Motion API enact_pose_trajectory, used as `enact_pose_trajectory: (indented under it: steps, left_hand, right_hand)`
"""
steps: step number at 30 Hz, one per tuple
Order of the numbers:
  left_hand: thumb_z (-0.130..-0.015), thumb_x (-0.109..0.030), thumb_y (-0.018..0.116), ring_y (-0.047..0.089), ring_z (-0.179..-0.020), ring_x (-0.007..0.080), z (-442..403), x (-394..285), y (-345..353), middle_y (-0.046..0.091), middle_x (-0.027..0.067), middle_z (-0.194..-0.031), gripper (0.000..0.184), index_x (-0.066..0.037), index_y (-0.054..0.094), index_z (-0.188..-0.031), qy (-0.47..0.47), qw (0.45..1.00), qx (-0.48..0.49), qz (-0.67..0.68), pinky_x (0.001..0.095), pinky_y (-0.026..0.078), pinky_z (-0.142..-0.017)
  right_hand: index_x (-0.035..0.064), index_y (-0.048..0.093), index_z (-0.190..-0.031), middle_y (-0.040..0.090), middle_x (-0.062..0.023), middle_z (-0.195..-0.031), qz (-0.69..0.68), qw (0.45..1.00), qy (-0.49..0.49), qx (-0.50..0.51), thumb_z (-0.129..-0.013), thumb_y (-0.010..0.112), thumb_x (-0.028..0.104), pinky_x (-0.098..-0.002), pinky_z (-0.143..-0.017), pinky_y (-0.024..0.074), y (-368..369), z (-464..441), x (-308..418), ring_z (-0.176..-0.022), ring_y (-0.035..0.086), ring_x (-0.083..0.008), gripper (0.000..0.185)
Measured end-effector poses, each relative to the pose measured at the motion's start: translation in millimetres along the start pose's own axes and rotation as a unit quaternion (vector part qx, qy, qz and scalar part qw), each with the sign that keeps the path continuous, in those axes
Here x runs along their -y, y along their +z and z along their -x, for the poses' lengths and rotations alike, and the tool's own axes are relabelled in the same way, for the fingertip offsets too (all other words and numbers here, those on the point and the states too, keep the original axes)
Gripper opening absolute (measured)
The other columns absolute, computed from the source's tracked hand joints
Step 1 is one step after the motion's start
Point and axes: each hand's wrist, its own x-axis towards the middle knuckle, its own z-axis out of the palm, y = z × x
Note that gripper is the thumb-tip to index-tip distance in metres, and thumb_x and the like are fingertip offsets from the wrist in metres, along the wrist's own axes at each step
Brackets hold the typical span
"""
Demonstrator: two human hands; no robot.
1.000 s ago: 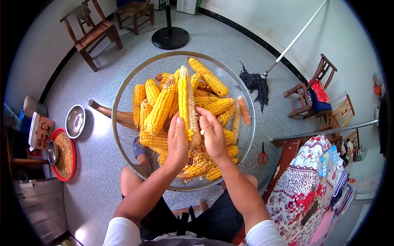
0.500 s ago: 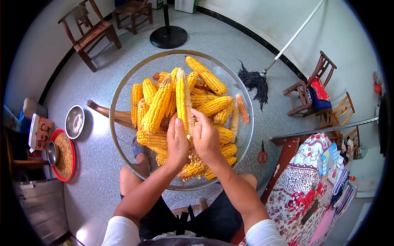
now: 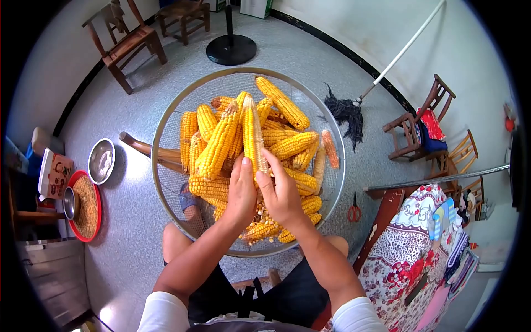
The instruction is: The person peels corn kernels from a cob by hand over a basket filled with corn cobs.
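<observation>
The partly stripped corn cob is grasped by the left hand and the right hand, whose thumb is spread wider than before.

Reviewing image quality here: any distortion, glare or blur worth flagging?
Head view: fisheye-like distortion bows the black skirting, corners black; head view: glare whitens the floor left of the round sieve; head view: left hand, right hand and held cob look fairly sharp, without obvious motion blur.
</observation>
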Motion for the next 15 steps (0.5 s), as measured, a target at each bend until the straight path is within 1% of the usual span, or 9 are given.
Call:
enact_pose_trajectory:
  steps: [1,2,6,8,9,11,12,13,15]
  left_hand:
    - [-0.110,-0.035,0.033,0.059,-0.096,0.0160,-2,4,-3,0.057,0.0095,-0.108,0.042,-0.003,0.045,-0.135,0.026,0.999,0.005,-0.028,0.0313,0.053,-0.083]
    - [-0.110,-0.034,0.032,0.058,-0.096,0.0165,0,8,-6,0.057,0.0101,-0.109,0.042,-0.002,0.046,-0.134,0.046,0.995,0.001,-0.088,0.0306,0.052,-0.085]
    - [-0.110,-0.033,0.030,0.058,-0.099,0.0164,-3,9,-4,0.058,0.0110,-0.112,0.041,-0.003,0.047,-0.132,0.041,0.996,-0.018,-0.077,0.0311,0.052,-0.084]
    - [-0.110,-0.034,0.030,0.059,-0.098,0.0165,-2,6,-6,0.058,0.0110,-0.111,0.041,-0.002,0.047,-0.132,0.025,0.997,-0.012,-0.067,0.0314,0.053,-0.083]
    - [-0.110,-0.034,0.030,0.059,-0.098,0.0165,-1,5,-6,0.058,0.0109,-0.111,0.042,-0.002,0.047,-0.131,0.010,0.998,-0.006,-0.056,0.0317,0.053,-0.082]
    - [-0.110,-0.034,0.031,0.060,-0.096,0.0166,-1,2,-3,0.058,0.0109,-0.109,0.041,-0.003,0.047,-0.131,0.008,0.999,-0.004,-0.037,0.0318,0.054,-0.081]
    - [-0.110,-0.034,0.031,0.060,-0.095,0.0166,0,0,-2,0.059,0.0108,-0.108,0.041,-0.003,0.048,-0.130,0.007,1.000,-0.003,-0.019,0.0319,0.054,-0.079]
    - [-0.110,-0.034,0.031,0.060,-0.095,0.0166,1,-3,-1,0.059,0.0108,-0.108,0.041,-0.003,0.048,-0.130,0.008,1.000,-0.004,-0.019,0.0319,0.054,-0.079]
    - [-0.110,-0.034,0.033,0.061,-0.092,0.0167,4,-7,1,0.059,0.0104,-0.107,0.040,-0.003,0.048,-0.129,-0.008,1.000,-0.005,0.028,0.0320,0.054,-0.078]
  right_hand:
    - [-0.0052,0.043,-0.141,0.058,-0.0287,-0.129,0.064,0.997,-0.038,-0.016,-0.104,0.048,0.024,-0.0422,-0.098,0.0491,2,-1,-1,-0.117,0.062,-0.0380,0.048]
    - [-0.0056,0.045,-0.140,0.058,-0.0288,-0.129,0.067,0.997,-0.014,-0.018,-0.104,0.046,0.020,-0.0443,-0.096,0.0508,2,1,1,-0.115,0.062,-0.0412,0.044]
    - [-0.0063,0.044,-0.141,0.060,-0.0276,-0.127,0.093,0.995,-0.011,-0.022,-0.105,0.043,0.017,-0.0403,-0.090,0.0528,-2,-3,5,-0.110,0.065,-0.0360,0.042]
    - [-0.0051,0.043,-0.142,0.061,-0.0266,-0.122,0.003,0.996,0.091,-0.006,-0.105,0.043,0.016,-0.0355,-0.088,0.0518,-6,-2,6,-0.108,0.065,-0.0309,0.042]
    - [-0.0051,0.043,-0.142,0.061,-0.0266,-0.122,0.003,0.996,0.092,-0.006,-0.105,0.043,0.016,-0.0355,-0.088,0.0518,-6,-2,4,-0.108,0.065,-0.0309,0.042]
    - [-0.0033,0.041,-0.144,0.061,-0.0248,-0.123,-0.167,0.984,0.064,-0.011,-0.105,0.047,0.021,-0.0331,-0.090,0.0494,-6,-1,-2,-0.109,0.063,-0.0279,0.046]
    - [-0.0022,0.039,-0.145,0.058,-0.0249,-0.131,-0.165,0.984,0.071,0.023,-0.104,0.051,0.028,-0.0360,-0.095,0.0481,-8,0,-2,-0.114,0.062,-0.0313,0.052]
    - [-0.0022,0.039,-0.145,0.058,-0.0249,-0.131,-0.165,0.983,0.071,0.024,-0.104,0.051,0.028,-0.0360,-0.095,0.0481,-9,2,-3,-0.114,0.062,-0.0313,0.052]
    - [-0.0027,0.039,-0.145,0.055,-0.0260,-0.135,-0.001,0.998,-0.015,0.053,-0.102,0.053,0.031,-0.0397,-0.097,0.0478,-10,5,-4,-0.117,0.061,-0.0352,0.056]
